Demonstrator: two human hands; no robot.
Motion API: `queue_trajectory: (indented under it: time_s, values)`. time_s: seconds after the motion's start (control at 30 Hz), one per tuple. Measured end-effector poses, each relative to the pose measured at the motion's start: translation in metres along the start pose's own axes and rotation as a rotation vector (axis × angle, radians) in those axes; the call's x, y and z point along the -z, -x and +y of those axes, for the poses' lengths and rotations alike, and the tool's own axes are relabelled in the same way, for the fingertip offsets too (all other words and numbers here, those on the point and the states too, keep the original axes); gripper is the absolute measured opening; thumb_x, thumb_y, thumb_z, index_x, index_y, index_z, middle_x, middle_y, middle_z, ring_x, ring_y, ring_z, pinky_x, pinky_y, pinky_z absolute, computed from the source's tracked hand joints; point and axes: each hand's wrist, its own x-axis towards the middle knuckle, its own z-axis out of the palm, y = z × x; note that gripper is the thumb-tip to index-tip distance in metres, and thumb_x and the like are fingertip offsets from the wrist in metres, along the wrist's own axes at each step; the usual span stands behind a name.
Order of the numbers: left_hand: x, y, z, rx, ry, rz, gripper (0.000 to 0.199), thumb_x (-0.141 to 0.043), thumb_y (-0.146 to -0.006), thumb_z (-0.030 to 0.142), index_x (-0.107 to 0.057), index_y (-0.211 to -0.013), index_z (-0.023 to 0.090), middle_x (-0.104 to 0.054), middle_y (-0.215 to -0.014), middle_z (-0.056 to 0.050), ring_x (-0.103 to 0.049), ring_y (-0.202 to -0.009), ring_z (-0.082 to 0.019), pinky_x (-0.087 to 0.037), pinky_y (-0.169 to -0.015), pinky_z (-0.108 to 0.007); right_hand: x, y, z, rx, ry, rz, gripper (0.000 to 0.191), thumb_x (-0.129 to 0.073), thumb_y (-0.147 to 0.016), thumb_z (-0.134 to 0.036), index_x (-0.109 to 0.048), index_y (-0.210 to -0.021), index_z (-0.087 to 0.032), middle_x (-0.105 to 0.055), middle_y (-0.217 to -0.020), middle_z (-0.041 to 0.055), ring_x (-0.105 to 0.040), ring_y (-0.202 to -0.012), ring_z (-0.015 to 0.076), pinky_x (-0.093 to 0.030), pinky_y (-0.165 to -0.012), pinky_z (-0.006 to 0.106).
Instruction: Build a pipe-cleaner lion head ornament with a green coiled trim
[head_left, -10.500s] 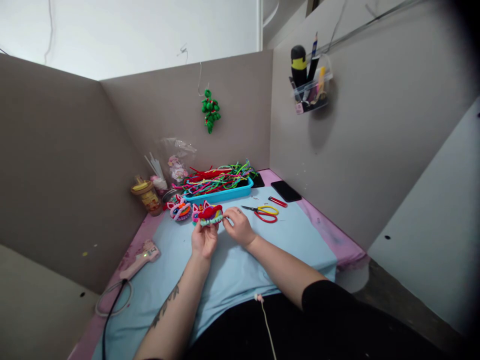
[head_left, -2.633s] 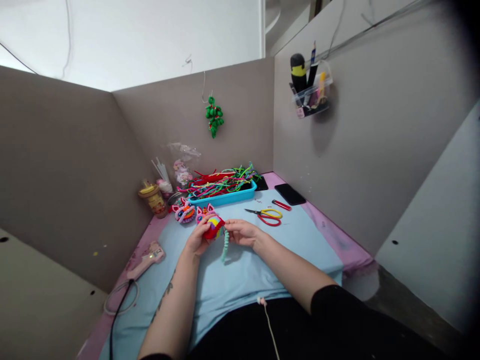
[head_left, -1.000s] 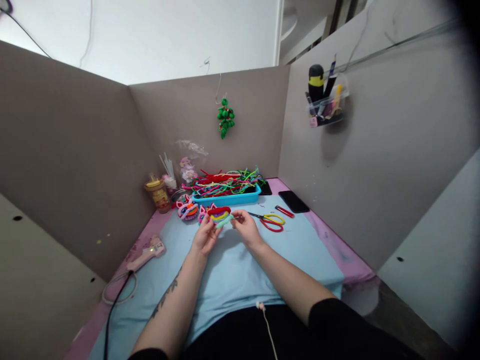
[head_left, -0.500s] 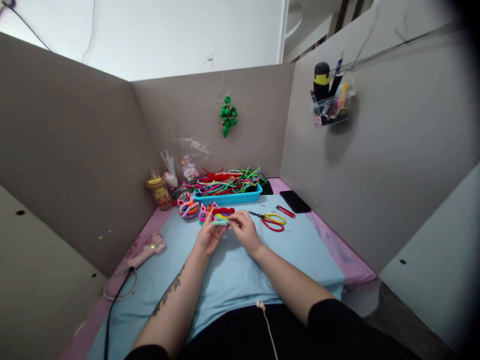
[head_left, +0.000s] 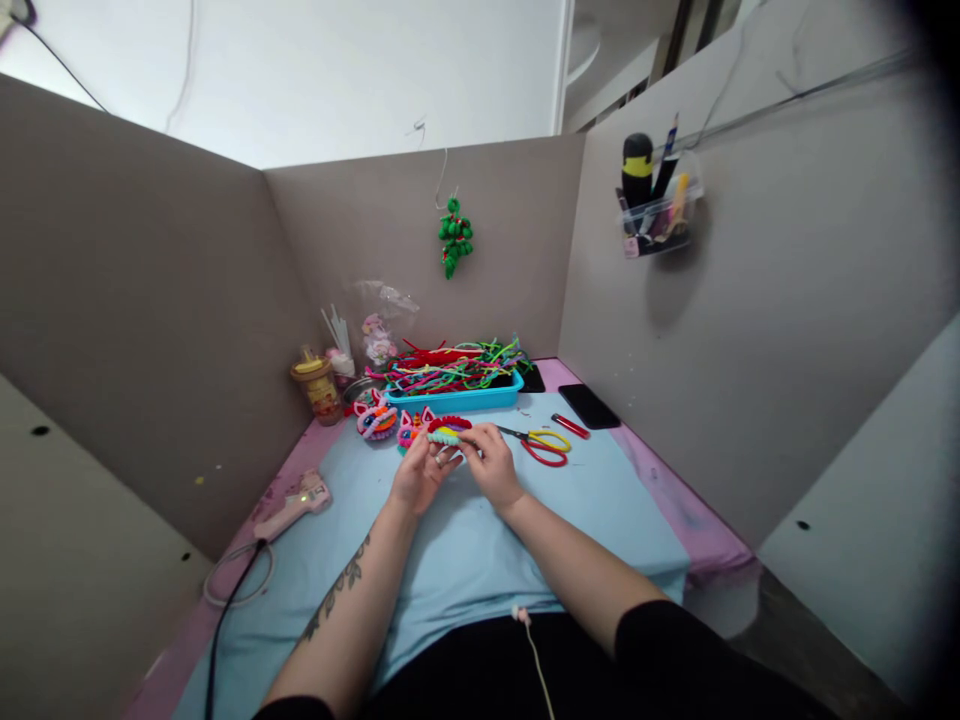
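Observation:
Between my two hands is a small piece made of coiled pipe cleaners [head_left: 448, 436], red, yellow and mint in colour. My left hand [head_left: 421, 474] grips its left end, with the lower fingers partly spread beneath it. The fingertips of my right hand [head_left: 487, 464] pinch its right end. Just behind my left hand lies a pink pipe-cleaner animal head [head_left: 412, 426] with pointed ears, partly hidden. A second such head [head_left: 375, 418], with an orange band, rests to its left.
A blue tray [head_left: 457, 400] heaped with loose pipe cleaners [head_left: 450, 365] stands at the back. Scissors [head_left: 544, 446], a red cutter [head_left: 571, 426] and a black phone [head_left: 589, 406] lie on the right. At left are a pink glue gun [head_left: 294, 505] with its cord and a lidded cup [head_left: 319, 388].
The pipe-cleaner piece has tilted flatter in my hands, showing less of its inner colours. My left fingers have opened slightly beneath it. The camera view has shifted a little.

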Motion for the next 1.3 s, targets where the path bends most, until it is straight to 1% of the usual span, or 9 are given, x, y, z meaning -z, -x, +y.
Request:
queue_trajectory:
  time_s: [0.17,0.43,0.5,0.67,0.8,0.9,1.0,1.1,1.3]
  values:
    - [-0.003,-0.001,-0.002,0.016,-0.013,0.022,0.031,-0.056,-0.083,0.036,-0.054,-0.112,0.022,-0.066,-0.099,-0.005,-0.063,-0.092,-0.020,-0.044,-0.090,-0.042,0.000,0.000,-0.001,0.058,0.020,0.001,0.025,-0.047,-0.088,-0.020,-0.065,-0.106,-0.026,-0.056,-0.097,0.0070,-0.056,-0.093,0.0179,-0.047,-0.085,0.034]
    - [0.000,-0.002,-0.012,-0.106,-0.106,0.124,0.046,-0.066,-0.073,0.017,-0.058,-0.118,0.018,-0.063,-0.074,0.001,-0.062,-0.076,-0.013,-0.044,-0.091,-0.037,0.001,0.003,-0.001,0.023,0.088,-0.010,0.025,-0.052,-0.086,-0.026,-0.068,-0.105,-0.028,-0.058,-0.096,0.0080,-0.055,-0.092,0.0204,-0.046,-0.087,0.037]
    - [0.000,-0.002,-0.014,-0.119,-0.122,0.137,0.049,-0.067,-0.072,0.017,-0.057,-0.121,0.018,-0.065,-0.080,-0.001,-0.062,-0.079,-0.014,-0.044,-0.092,-0.037,0.001,0.003,-0.001,0.026,0.106,-0.012,0.025,-0.053,-0.086,-0.026,-0.068,-0.105,-0.028,-0.059,-0.096,0.0081,-0.055,-0.092,0.0207,-0.046,-0.087,0.037]
    - [0.001,-0.002,-0.018,-0.130,-0.198,0.141,0.056,-0.069,-0.072,0.020,-0.055,-0.126,0.020,-0.068,-0.101,-0.006,-0.060,-0.098,-0.020,-0.041,-0.097,-0.038,0.000,0.002,-0.002,0.050,0.133,-0.034,0.023,-0.052,-0.086,-0.026,-0.068,-0.103,-0.028,-0.060,-0.096,0.0074,-0.055,-0.093,0.0203,-0.045,-0.089,0.037]
    - [0.005,-0.003,-0.022,-0.156,-0.271,0.112,0.056,-0.068,-0.075,0.024,-0.053,-0.128,0.021,-0.062,-0.119,-0.008,-0.055,-0.111,-0.023,-0.039,-0.099,-0.038,0.000,0.001,-0.003,0.066,0.159,-0.036,0.019,-0.050,-0.087,-0.024,-0.067,-0.096,-0.025,-0.061,-0.093,0.0074,-0.055,-0.092,0.0199,-0.046,-0.088,0.037]
    - [0.007,-0.004,-0.023,-0.190,-0.357,0.120,0.055,-0.067,-0.074,0.023,-0.054,-0.127,0.019,-0.059,-0.125,-0.008,-0.052,-0.114,-0.023,-0.039,-0.099,-0.036,-0.001,0.001,-0.003,0.066,0.169,-0.046,0.016,-0.050,-0.086,-0.023,-0.065,-0.091,-0.023,-0.060,-0.091,0.0077,-0.055,-0.091,0.0200,-0.046,-0.086,0.037]
    - [0.007,-0.004,-0.024,-0.230,-0.447,0.138,0.055,-0.066,-0.072,0.017,-0.055,-0.126,0.018,-0.061,-0.122,-0.006,-0.052,-0.113,-0.024,-0.041,-0.097,-0.034,-0.001,0.001,-0.001,0.065,0.165,-0.058,0.014,-0.049,-0.086,-0.021,-0.062,-0.089,-0.022,-0.059,-0.090,0.0076,-0.054,-0.091,0.0200,-0.045,-0.085,0.037]
    - [0.007,-0.002,-0.025,-0.246,-0.503,0.159,0.057,-0.063,-0.072,0.013,-0.054,-0.128,0.018,-0.066,-0.112,-0.004,-0.054,-0.109,-0.024,-0.044,-0.093,-0.034,-0.001,0.001,0.000,0.069,0.154,-0.047,0.012,-0.048,-0.086,-0.021,-0.060,-0.088,-0.021,-0.058,-0.090,0.0077,-0.054,-0.090,0.0198,-0.045,-0.083,0.036]
    - [0.008,0.001,-0.029,-0.238,-0.551,0.118,0.062,-0.061,-0.073,0.018,-0.047,-0.133,0.018,-0.068,-0.103,-0.004,-0.056,-0.106,-0.026,-0.048,-0.085,-0.033,0.000,0.001,-0.001,0.091,0.162,-0.038,0.011,-0.047,-0.086,-0.020,-0.059,-0.087,-0.022,-0.057,-0.089,0.0077,-0.053,-0.091,0.0206,-0.044,-0.083,0.036]
